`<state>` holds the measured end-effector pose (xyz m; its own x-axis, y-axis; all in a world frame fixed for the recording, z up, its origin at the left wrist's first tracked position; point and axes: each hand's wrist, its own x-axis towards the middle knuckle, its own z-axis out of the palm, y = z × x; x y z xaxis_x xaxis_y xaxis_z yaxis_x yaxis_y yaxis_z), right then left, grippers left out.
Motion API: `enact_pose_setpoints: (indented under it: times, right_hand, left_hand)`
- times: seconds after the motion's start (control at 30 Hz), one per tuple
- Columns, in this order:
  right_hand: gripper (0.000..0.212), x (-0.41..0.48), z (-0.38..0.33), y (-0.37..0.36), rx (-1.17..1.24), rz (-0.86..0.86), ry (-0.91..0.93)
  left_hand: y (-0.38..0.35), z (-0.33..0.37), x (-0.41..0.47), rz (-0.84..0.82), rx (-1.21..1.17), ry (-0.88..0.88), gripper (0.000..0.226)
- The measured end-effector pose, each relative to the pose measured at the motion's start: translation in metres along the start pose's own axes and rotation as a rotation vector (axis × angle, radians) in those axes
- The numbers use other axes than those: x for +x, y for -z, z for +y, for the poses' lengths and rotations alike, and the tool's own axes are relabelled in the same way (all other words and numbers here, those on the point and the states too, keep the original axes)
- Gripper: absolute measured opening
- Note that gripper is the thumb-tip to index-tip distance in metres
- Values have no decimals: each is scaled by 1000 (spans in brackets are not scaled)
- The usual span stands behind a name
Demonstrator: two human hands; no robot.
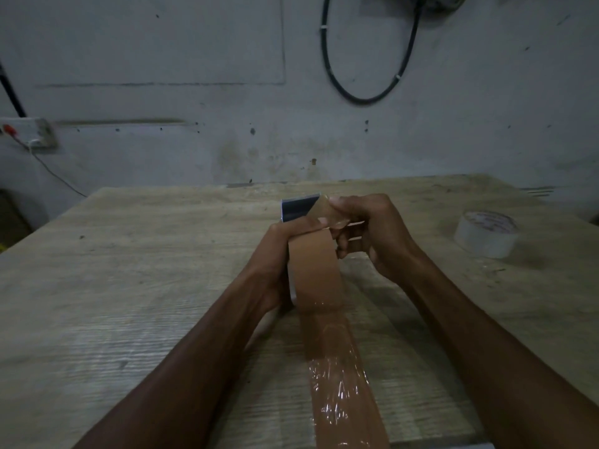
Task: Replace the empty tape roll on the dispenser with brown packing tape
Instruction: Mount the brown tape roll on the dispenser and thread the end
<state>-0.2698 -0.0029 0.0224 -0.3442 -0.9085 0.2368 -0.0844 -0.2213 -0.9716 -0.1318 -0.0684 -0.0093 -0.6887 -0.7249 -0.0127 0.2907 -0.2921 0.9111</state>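
nearest the lens, a glossy strip of pulled tape (340, 377) was seen running down toward the bottom edge. the brown packing tape (312, 270) was held on edge above the wooden table (129, 270), gripped by the left hand (278, 264); the right hand (366, 228) was clenched on its top end, beside a dark dispenser part (298, 207). a pale roll (486, 233) was set well apart at the right. behind, a stained wall (194, 59), a looped cable (363, 59) and a switchboard (29, 132) were seen.

Pale wood-grain desk (129, 286) against the wall, whitish tape roll (486, 233) lying flat near the right edge, brown tape strip (340, 367) stretched along the near middle
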Motion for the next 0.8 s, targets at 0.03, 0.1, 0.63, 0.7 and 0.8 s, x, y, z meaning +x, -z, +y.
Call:
enact_pose_setpoints:
  times: [0.03, 0.1, 0.63, 0.7, 0.8]
  right_hand:
    - [32, 0, 1, 1, -13, -6, 16]
    - [32, 0, 1, 2, -30, -19, 45]
    - [25, 6, 7, 2, -195, 81, 227]
    - [23, 6, 7, 3, -173, 102, 196]
    - [22, 6, 6, 4, -149, 148, 146]
  left_hand:
    - [0, 0, -1, -9, 3, -2, 52]
    - [-1, 0, -1, -25, -3, -16, 44]
    - [-10, 3, -8, -21, -7, -70, 25]
    - [-12, 4, -8, -24, -2, -72, 31]
    - [-14, 6, -11, 3, -20, -62, 40]
